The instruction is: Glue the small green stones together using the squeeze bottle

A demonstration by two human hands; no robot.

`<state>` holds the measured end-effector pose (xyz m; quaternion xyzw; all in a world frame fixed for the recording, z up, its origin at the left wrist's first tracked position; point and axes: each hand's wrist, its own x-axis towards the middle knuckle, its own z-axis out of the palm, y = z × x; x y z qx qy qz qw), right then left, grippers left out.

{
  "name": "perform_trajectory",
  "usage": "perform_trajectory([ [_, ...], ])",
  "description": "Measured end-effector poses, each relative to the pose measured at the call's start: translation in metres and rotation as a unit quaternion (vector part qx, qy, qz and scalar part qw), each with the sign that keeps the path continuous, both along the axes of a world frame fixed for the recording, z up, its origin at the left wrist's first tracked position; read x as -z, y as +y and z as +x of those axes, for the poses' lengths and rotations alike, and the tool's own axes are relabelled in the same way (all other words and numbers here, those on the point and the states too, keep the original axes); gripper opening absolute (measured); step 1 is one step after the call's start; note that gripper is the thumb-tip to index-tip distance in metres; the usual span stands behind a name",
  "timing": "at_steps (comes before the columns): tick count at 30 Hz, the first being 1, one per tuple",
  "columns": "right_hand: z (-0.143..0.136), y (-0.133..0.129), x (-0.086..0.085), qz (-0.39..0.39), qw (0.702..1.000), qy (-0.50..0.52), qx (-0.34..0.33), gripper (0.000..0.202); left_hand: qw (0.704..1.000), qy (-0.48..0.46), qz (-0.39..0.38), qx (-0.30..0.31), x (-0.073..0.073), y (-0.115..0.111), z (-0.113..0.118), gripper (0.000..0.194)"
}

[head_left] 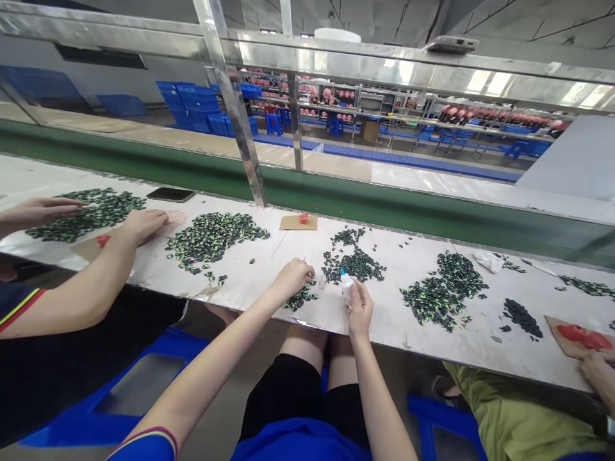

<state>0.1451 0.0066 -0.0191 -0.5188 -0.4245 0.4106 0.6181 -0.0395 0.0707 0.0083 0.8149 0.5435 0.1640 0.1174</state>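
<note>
Readable text: none | white bottle [346, 287] — no legible label | phone [170, 194] — no lettering visible

The bottle [346, 285], toward four o'clock, is white with a bright blue tip [343, 272]. Toward nine o'clock, a heap [211, 240] is dark green-black, flecked with yellow-green; a smaller pile [300, 298] at six o'clock has the same speckle. Near centre, a red cup [303, 218] tops brown cardboard [286, 223]. The tabletop [254, 288] is off-white. At nine o'clock, a dark sleeve [19, 308] carries yellow and red stripes; the shorts [273, 397] at six are black.
</note>
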Motion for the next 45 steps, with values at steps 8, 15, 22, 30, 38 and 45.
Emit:
perform_trajectory([
  [8, 0.003, 0.001, 0.000, -0.013, 0.986, 0.159, 0.047, 0.038, 0.999, -0.012, 0.027, 0.037, -0.008, 0.001, 0.003, 0.022],
  [15, 0.027, -0.004, -0.010, -0.012, 0.962, 0.255, 0.092, 0.032, 0.970, -0.238, 0.050, 0.006, -0.007, -0.048, 0.025, 0.028],
  [22, 0.059, -0.021, -0.017, 0.003, 0.963, 0.227, 0.149, 0.028, 0.967, -0.249, -0.023, -0.053, 0.016, -0.080, 0.078, 0.009],
  [30, 0.061, -0.025, -0.014, -0.016, 0.978, 0.125, 0.165, 0.035, 0.982, -0.175, -0.009, -0.071, 0.021, -0.087, 0.074, 0.014],
  [38, 0.048, -0.031, -0.005, -0.068, 0.973, -0.095, 0.199, 0.044, 0.976, -0.199, -0.054, -0.069, 0.021, -0.080, 0.072, 0.014],
  [45, 0.042, -0.027, -0.008, -0.084, 0.974, -0.121, 0.173, 0.041, 0.966, -0.208, -0.087, -0.125, 0.019, -0.079, 0.078, 0.012],
])
